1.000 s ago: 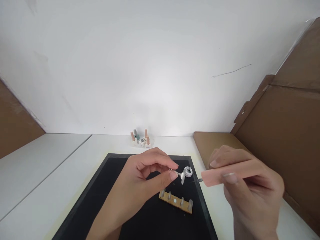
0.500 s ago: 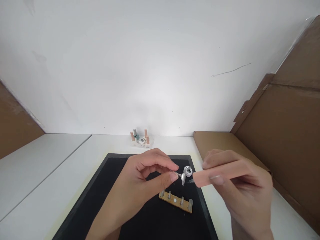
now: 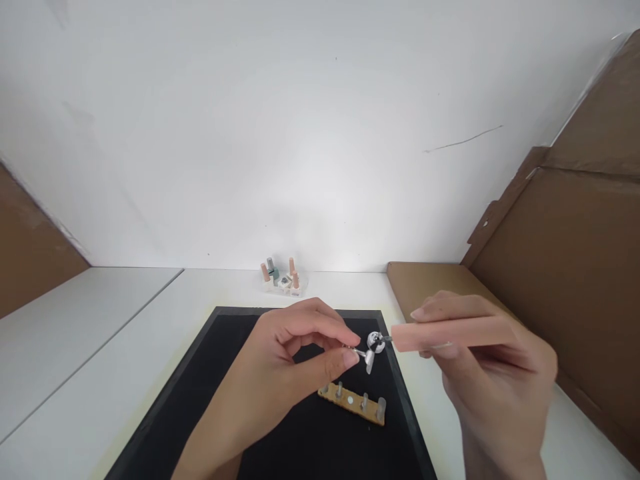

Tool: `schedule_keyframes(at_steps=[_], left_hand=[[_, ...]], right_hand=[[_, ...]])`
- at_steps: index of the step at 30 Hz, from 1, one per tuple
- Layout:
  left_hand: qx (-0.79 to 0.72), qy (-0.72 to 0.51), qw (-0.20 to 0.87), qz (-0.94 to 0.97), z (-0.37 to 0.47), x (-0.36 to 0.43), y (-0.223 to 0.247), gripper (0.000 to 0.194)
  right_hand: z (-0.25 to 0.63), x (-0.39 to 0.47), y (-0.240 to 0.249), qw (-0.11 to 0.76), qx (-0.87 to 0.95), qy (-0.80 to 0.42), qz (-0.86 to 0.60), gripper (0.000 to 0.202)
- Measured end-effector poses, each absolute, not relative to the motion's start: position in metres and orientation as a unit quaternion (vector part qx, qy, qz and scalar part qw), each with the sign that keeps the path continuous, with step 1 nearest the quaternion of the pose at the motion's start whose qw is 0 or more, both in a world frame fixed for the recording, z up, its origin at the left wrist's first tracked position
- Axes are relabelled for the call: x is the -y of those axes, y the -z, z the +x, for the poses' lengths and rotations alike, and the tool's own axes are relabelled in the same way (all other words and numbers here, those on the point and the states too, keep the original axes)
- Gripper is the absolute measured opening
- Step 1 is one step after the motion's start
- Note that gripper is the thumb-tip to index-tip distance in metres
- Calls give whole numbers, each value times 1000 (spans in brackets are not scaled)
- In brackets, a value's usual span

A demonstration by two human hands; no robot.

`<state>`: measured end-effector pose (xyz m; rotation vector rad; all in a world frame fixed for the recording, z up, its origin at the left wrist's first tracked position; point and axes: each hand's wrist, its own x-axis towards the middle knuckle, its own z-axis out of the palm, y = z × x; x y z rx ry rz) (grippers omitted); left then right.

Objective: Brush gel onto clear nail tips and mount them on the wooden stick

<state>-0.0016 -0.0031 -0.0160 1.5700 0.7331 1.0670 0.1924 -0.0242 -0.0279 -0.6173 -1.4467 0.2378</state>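
Between thumb and forefinger, my left hand (image 3: pixel 280 373) pinches a thin metal stick whose right end carries a glossy silvery false nail (image 3: pixel 369 362). My right hand (image 3: pixel 500 380) is closed around the long pink cap of a nail polish brush (image 3: pixel 450 335), held nearly level and pointing left. The brush's short dark tip is over or in a small round silvery dish (image 3: pixel 373 342), just behind the false nail; whether it touches the dish I cannot tell. Below the hands, a tan strip (image 3: pixel 350 401) carries several upright pegs with pale nail tips.
A black mat (image 3: pixel 280 440) with a grey border lies under the hands on the white table. A clear tray (image 3: pixel 280 289) at the wall holds several nail polish bottles. Cardboard (image 3: pixel 575 267) walls in the right side, with a flat brown box (image 3: pixel 430 283) beside it.
The brush in my right hand has levelled out, its tip rising to the round dish. My left hand has shifted very slightly right and down with the false nail.
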Motion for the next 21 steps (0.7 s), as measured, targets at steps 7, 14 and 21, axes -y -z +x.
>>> schedule_keyframes(at_steps=[7, 14, 21], left_hand=[[-313, -447, 519, 658, -4, -2, 18, 15], [-311, -458, 521, 649, 1, 1, 14, 16], [-309, -451, 515, 660, 0, 4, 15, 19]], right_hand=[[194, 26, 26, 678, 678, -143, -246, 10], [194, 26, 21, 663, 687, -143, -262, 10], [195, 26, 27, 682, 663, -107, -289, 8]])
